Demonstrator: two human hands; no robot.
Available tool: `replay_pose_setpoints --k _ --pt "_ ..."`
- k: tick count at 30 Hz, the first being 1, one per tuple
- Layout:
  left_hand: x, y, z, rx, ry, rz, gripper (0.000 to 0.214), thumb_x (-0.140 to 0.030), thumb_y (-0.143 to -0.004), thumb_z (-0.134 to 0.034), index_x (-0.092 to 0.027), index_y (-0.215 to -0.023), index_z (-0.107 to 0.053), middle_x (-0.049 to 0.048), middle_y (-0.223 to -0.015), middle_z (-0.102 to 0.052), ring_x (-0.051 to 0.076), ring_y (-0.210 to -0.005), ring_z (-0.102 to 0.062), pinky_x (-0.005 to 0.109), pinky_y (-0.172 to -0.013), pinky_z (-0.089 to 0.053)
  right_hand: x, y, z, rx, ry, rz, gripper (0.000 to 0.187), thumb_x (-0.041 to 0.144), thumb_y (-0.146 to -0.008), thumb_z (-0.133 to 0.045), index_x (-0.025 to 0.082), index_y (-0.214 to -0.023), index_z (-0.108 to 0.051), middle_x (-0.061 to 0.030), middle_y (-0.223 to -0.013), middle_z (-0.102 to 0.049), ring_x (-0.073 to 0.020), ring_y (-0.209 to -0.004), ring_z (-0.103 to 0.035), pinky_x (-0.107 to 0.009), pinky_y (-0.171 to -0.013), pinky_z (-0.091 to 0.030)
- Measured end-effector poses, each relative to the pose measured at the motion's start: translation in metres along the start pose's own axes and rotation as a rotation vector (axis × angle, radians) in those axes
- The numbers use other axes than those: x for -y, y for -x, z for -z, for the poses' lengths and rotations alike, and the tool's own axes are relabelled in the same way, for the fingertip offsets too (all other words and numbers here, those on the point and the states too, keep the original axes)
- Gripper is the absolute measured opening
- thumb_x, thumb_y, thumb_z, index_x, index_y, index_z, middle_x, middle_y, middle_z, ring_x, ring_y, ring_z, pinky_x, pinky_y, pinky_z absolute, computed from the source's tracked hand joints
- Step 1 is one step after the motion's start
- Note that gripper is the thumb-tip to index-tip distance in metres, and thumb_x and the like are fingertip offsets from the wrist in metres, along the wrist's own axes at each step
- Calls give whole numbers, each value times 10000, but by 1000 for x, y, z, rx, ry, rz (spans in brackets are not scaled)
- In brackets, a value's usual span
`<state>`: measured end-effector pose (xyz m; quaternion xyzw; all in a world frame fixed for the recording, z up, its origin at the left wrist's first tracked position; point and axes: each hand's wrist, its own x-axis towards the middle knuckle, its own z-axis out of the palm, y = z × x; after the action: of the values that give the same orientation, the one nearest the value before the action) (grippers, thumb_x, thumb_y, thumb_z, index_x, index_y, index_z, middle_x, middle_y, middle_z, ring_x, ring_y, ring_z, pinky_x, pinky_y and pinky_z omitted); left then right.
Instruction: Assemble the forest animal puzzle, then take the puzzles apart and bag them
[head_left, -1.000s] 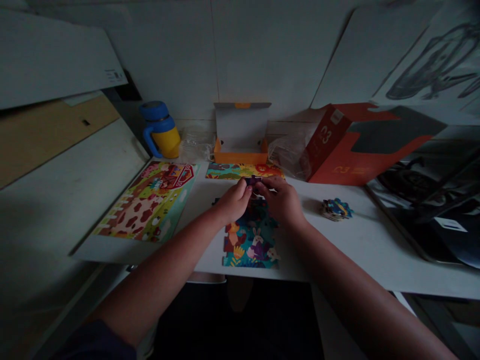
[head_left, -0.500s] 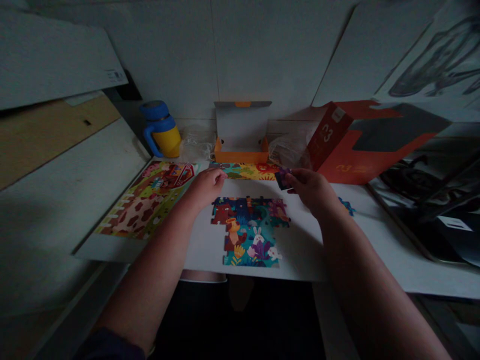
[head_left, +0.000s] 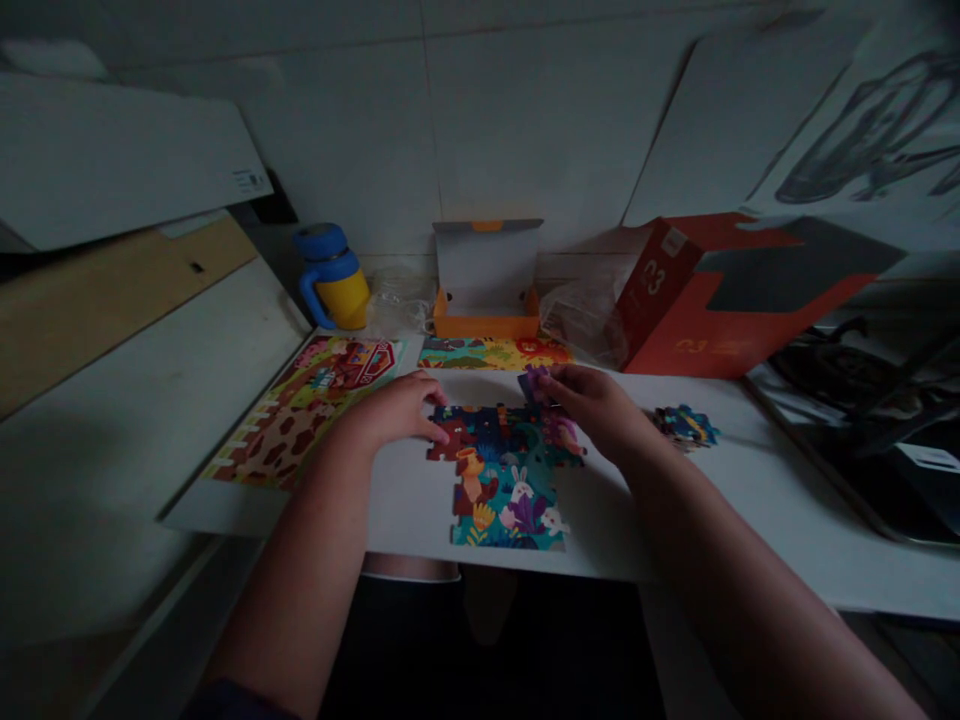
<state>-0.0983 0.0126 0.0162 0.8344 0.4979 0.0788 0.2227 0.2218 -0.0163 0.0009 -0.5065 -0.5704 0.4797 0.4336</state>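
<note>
A partly joined jigsaw puzzle (head_left: 510, 490) with a rabbit, a bear and other animals lies on the white table. My right hand (head_left: 589, 400) pinches a purple and dark puzzle piece (head_left: 535, 385) just above the puzzle's upper right edge; whether the piece touches it I cannot tell. At the upper left corner of the puzzle, my left hand (head_left: 409, 408) has its thumb and fingers apart, the thumb against the brown bear part. Several loose puzzle pieces (head_left: 686, 427) are heaped to the right, beyond my right forearm.
Behind the puzzle stand an open orange box (head_left: 487, 325), clear plastic bags (head_left: 581, 318) and a blue and yellow jug (head_left: 335, 285). A finished-looking farm puzzle (head_left: 277, 430) lies left, a colourful strip (head_left: 495, 353) at the back. A large red box (head_left: 697, 320) stands right.
My right hand has brought the piece left and down to the puzzle's upper edge. My left hand has lowered to the upper left corner and its fingers have spread. The view has tilted slightly.
</note>
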Motion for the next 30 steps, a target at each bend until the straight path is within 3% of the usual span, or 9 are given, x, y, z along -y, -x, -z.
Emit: replay_pose_setpoints --k 2,5,9,17,24,27,30 --pt "0 -1 0 17 -3 16 528 -409 -625 -943 -223 -1071 -728 44 -1084 -699 242 -944 -651 302 -786 -473 3 5 -13 89 -21 -37 459 669 -824 -764 219 -902 -722 -5 -750 -705 -144 -604 -601 -258 -518 -478" --pt "-2 -4 -1 19 21 54 541 -387 -586 -950 -213 -1031 -696 42 -1051 -696 257 -952 -647 306 -769 -458 2 9 -32 213 -107 -60 435 659 -822 -768 237 -918 -726 -11 -807 -728 -161 -661 -644 -286 -602 -544" --pt "-2 -6 -4 41 45 66 487 -375 -613 -919 -216 -982 -644 11 -968 -696 234 -878 -631 286 -687 -411 -8 9 -44 312 -95 -59 419 639 -836 -769 234 -939 -738 -14 -840 -745 -162 -685 -662 -291 -646 -560" --pt "-3 -5 -4 109 71 -27 194 -375 -776 -787 -217 -880 -741 -16 -800 -721 193 -767 -619 270 -658 -365 -16 8 -41 327 -44 -36 408 639 -865 -743 242 -961 -755 -23 -829 -763 -182 -681 -672 -308 -641 -565" --pt "-3 -4 2 132 157 0 229 -390 -741 -786 -195 -852 -739 -29 -757 -706 174 -719 -600 255 -621 -359 -13 11 -42 347 39 11 412 632 -882 -722 237 -988 -770 -27 -831 -767 -186 -692 -669 -293 -616 -539" --pt "1 -5 0 114 265 16 227 -371 -726 -803 -191 -849 -737 -24 -766 -712 174 -721 -611 251 -619 -388 -11 12 -43 351 16 27 429 649 -875 -722 231 -966 -759 -26 -820 -757 -179 -688 -653 -294 -625 -532" --pt "2 -11 -6 34 517 45 257 -403 -783 -796 -187 -915 -751 10 -854 -753 182 -761 -648 268 -665 -470 -8 10 -43 305 -94 6 453 674 -846 -743 230 -929 -714 -15 -797 -731 -166 -661 -630 -291 -620 -527"
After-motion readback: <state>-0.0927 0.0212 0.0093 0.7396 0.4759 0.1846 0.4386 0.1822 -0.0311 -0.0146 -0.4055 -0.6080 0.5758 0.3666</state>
